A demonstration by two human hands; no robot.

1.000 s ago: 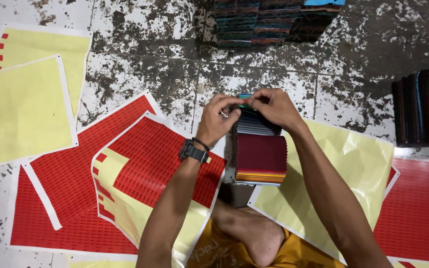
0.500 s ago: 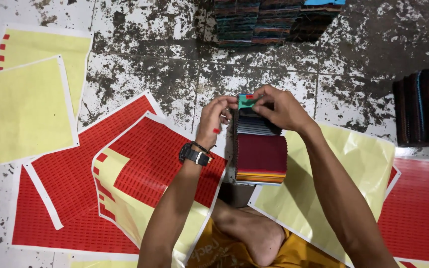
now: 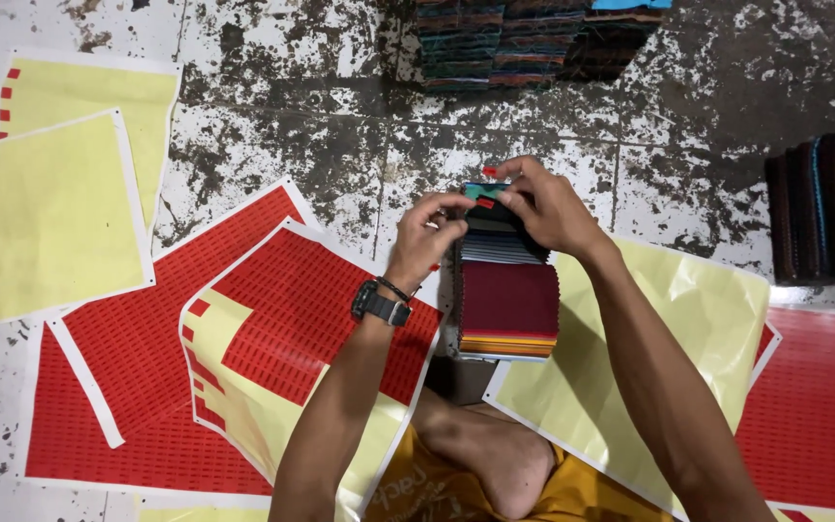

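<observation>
Both at the far end of a fabric swatch stack (image 3: 506,290) propped on the lap: left hand (image 3: 425,237) pinching its top edge, right hand (image 3: 551,206) curled over it, near red sticker sheets (image 3: 282,319) on the floor.

floor (image 3: 273,145): worn white tile, dark scuffs | grout lines visible | light: even, soft shadows
</observation>
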